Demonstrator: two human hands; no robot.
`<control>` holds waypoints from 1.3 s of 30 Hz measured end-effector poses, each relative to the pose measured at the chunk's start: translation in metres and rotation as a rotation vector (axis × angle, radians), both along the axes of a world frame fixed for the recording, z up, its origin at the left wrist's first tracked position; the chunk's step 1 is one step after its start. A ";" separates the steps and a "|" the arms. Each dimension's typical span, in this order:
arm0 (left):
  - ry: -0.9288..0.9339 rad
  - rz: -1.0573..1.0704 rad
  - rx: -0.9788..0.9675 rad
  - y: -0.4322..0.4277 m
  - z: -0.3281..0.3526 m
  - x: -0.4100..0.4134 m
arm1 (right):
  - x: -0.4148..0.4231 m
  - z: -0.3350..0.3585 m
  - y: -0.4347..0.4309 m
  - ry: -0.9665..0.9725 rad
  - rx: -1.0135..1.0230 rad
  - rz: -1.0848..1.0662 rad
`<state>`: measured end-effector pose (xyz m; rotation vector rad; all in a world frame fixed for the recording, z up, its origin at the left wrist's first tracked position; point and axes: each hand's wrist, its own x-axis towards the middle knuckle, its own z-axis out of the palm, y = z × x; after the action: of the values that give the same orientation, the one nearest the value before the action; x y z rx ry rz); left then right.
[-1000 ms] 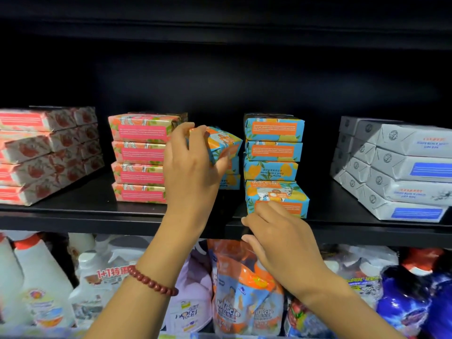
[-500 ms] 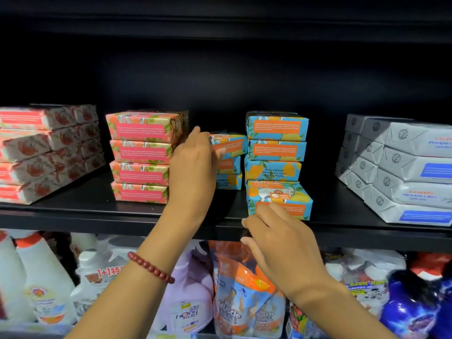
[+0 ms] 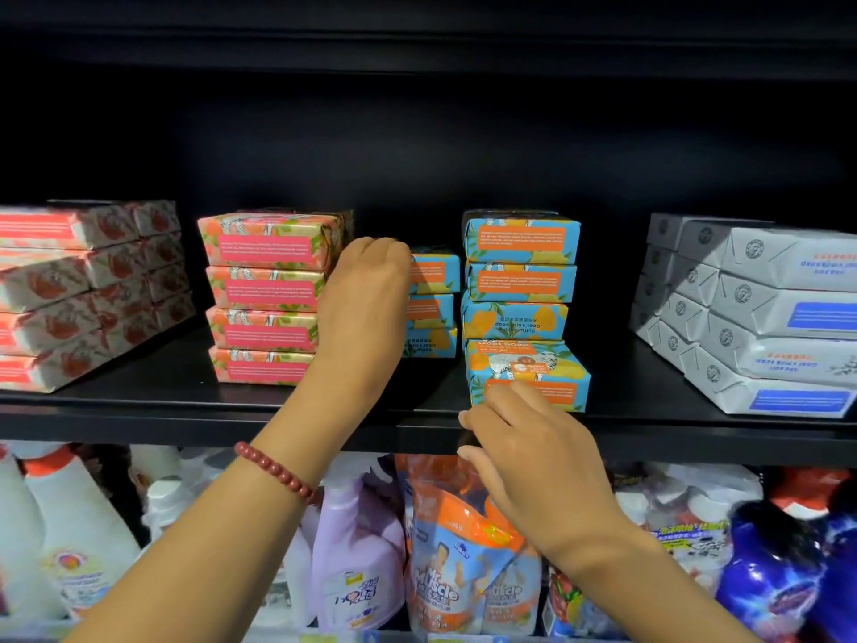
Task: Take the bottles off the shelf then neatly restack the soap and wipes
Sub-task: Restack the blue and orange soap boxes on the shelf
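Sitting level now on the short far stack of blue soap (image 3: 432,303), no longer tilting in the left hand (image 3: 366,290) as a second ago. Starting at the left, leaving the red-and-white stack (image 3: 83,290) well apart and untouched. Crowding the pink soap stack (image 3: 266,299) with the left wrist, just beside its right end, and so risking a nudge that skews those four boxes on pulling back. Bending the left fingers over the top blue box (image 3: 435,271) and out of sight, so not telling whether clamping or only pressing; withdrawing while clamped risks dragging that box nearer and toppling the short stack. Passing right to the taller near blue stack (image 3: 519,280), noting its bottom box (image 3: 528,371) jutting toward the shelf edge (image 3: 185,420). Touching that box's near face with the right hand (image 3: 533,452), fingers loosely bent, slightly apart, gripping nothing; shoving too hard risks shifting the boxes above out of line. Leaving the grey packs (image 3: 765,317) alone at the far right.
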<state>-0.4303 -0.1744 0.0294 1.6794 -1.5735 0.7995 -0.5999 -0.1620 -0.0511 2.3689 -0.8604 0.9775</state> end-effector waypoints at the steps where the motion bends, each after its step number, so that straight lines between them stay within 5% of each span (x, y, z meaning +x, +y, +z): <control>1: -0.002 -0.017 -0.003 0.003 -0.002 -0.001 | -0.002 0.000 -0.001 0.011 0.009 0.009; 5: 0.053 -0.203 -0.124 0.028 -0.024 -0.002 | -0.015 0.003 -0.003 -0.081 0.142 0.152; 10: 0.192 -0.374 0.009 0.045 -0.064 0.008 | -0.039 0.025 -0.014 -0.328 0.134 0.150; 14: 0.181 -0.302 0.099 0.045 -0.075 0.008 | -0.049 0.031 -0.035 -0.213 0.332 -0.011; 19: 0.188 -0.300 0.116 0.045 -0.074 0.009 | -0.048 0.034 -0.032 -0.156 0.350 -0.002; 27: 0.169 -0.313 0.117 0.048 -0.074 0.009 | -0.048 0.064 -0.027 -0.005 0.677 0.009; 30: 0.226 -0.337 0.138 0.050 -0.071 0.010 | -0.048 0.059 -0.024 -0.118 0.619 0.034; 35: 0.682 -0.589 0.110 0.058 -0.055 0.001 | -0.043 0.048 -0.011 -0.200 0.271 0.104; 39: 0.913 -0.783 0.270 0.060 -0.038 -0.013 | -0.031 0.048 0.002 -0.279 0.133 0.199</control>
<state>-0.4434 -0.1147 -0.0082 1.1274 -1.4616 -0.5379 -0.6309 -0.1600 -0.0027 2.5057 -0.8204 1.3959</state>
